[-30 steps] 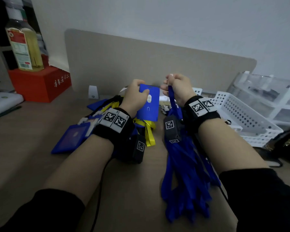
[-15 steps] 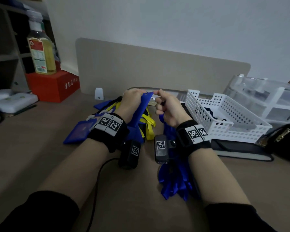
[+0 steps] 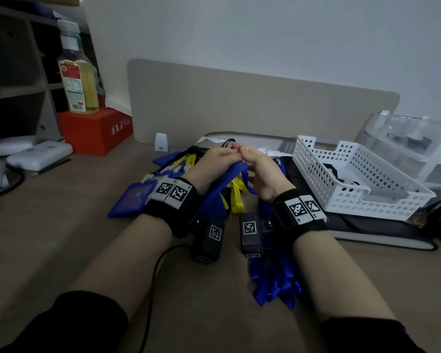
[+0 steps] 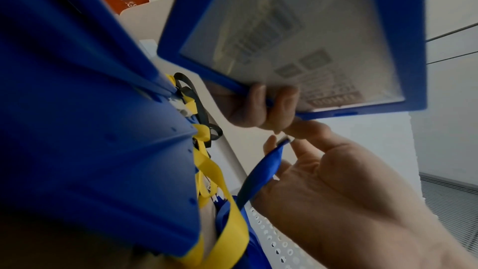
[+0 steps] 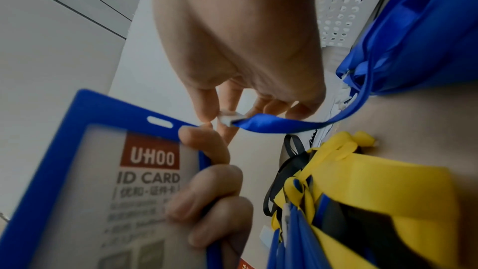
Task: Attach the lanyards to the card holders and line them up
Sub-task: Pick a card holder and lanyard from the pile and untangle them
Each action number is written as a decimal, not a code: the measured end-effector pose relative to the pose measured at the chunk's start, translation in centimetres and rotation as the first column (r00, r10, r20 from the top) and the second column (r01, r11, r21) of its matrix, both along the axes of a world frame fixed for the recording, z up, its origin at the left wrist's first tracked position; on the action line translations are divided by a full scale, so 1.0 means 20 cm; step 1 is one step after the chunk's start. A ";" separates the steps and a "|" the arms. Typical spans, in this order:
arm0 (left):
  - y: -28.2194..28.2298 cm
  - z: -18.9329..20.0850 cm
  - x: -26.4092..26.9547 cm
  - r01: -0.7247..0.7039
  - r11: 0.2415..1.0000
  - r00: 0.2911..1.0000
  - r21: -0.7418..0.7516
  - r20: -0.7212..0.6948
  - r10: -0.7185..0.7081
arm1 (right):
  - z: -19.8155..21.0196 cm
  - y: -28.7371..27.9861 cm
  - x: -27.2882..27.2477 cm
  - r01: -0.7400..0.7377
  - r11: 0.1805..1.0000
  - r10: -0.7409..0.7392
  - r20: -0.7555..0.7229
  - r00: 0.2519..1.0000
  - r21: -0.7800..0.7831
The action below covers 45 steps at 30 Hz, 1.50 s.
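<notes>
Two hands meet above the table point(image 3: 61, 250): the left hand point(image 3: 211, 165) has its grip curled round the edge of one blue card holder point(image 5: 108, 171), held up with its slot at the top. The right hand point(image 3: 261, 171) pinches the white clip point(image 5: 230, 119) at the end of one blue lanyard point(image 5: 297, 124), just beside that slot. Below lie a pile of further blue card holders point(image 3: 135, 197), several yellow lanyards point(image 3: 236, 194), a bundle of blue lanyards point(image 3: 273, 284) too tangled to count, and one white basket point(image 3: 346, 179).
</notes>
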<state>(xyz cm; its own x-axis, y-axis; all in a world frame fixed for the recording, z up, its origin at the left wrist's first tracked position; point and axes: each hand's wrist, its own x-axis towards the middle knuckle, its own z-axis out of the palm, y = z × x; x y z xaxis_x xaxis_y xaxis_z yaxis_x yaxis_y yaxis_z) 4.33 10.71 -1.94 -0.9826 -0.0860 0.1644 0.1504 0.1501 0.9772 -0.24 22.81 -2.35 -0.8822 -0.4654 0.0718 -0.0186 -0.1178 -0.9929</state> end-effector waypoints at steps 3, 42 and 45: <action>0.01 -0.01 -0.01 -0.013 0.999 1.000 -0.037 -0.007 0.013 | 0.00 -0.01 0.01 -0.007 0.997 0.012 0.066 0.998 -0.075; 0.00 -0.04 -0.05 0.022 0.996 0.951 0.092 0.306 -0.049 | -0.11 -0.03 -0.13 0.244 0.954 -0.212 0.185 0.960 -0.175; -0.02 -0.05 -0.06 0.033 0.972 0.943 0.233 0.314 -0.107 | -0.10 -0.02 -0.12 0.262 0.958 -0.249 0.117 0.961 -0.115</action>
